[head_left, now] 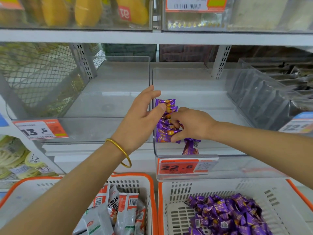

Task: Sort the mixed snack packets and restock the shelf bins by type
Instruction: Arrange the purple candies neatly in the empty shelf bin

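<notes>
Purple packets (pixel 166 119) stand on edge in a tight row along the left wall of the clear bin (pixel 194 78), at its front left corner. The right grip (pixel 191 124) pinches the near end of that row, fingers curled round several wrappers. The left grip (pixel 140 116) is released: its fingers lie fairly straight over the wall's top edge, and the thumb presses the row's side.

To do this well, I judge, squeeze the row toward the wall and use the thumb as a stop. The glossy film looks slippery, and the flat, crimp-ended packs could fan out or topple.

One stray packet (pixel 190 147) lies flat just beside the row, at the front lip. The bin is hard transparent plastic. Below it, a perforated basket (pixel 254 189) with an orange rim holds more of the same.
</notes>
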A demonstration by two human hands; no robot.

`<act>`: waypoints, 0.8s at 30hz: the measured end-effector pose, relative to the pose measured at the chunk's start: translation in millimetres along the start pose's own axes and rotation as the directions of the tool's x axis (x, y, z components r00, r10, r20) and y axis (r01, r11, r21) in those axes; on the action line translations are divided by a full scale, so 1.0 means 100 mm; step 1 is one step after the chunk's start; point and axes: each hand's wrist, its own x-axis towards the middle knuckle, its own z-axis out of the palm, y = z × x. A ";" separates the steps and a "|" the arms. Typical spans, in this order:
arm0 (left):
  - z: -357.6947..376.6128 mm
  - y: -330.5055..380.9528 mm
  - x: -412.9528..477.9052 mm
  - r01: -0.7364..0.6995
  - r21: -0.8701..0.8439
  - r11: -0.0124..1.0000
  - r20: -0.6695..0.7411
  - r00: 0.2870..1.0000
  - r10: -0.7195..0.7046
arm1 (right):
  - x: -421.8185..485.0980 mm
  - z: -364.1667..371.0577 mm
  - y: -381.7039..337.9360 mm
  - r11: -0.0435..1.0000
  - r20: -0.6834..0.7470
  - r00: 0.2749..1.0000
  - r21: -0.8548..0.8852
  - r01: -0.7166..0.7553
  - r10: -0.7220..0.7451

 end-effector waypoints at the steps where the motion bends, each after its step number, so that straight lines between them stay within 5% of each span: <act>1: 0.00 0.00 0.00 -0.002 0.007 1.000 0.000 1.000 0.002 | -0.01 -0.01 -0.01 1.000 0.000 1.000 -0.005 0.005 -0.005; 8: -0.01 0.00 -0.01 -0.003 0.029 1.000 0.000 1.000 0.003 | -0.13 -0.27 0.12 0.998 0.028 0.999 0.044 -0.039 0.037; 12: 0.00 0.00 -0.01 -0.006 0.016 1.000 -0.005 1.000 0.006 | -0.28 -0.25 0.14 0.991 0.307 0.943 -0.054 -0.120 0.130; 15: 0.00 -0.03 0.01 -0.017 0.014 1.000 -0.009 1.000 0.017 | -0.30 -0.12 0.11 0.989 0.358 0.922 -0.082 -0.126 0.148; 21: -0.02 -0.02 0.00 -0.064 0.106 0.992 -0.011 0.998 0.066 | -0.40 -0.30 0.15 0.985 0.251 0.960 0.083 -0.151 0.126; 24: -0.11 0.13 0.03 -0.309 0.427 0.850 -0.075 0.924 0.374 | -0.57 -0.50 0.14 0.946 -0.006 0.995 0.312 -0.094 0.101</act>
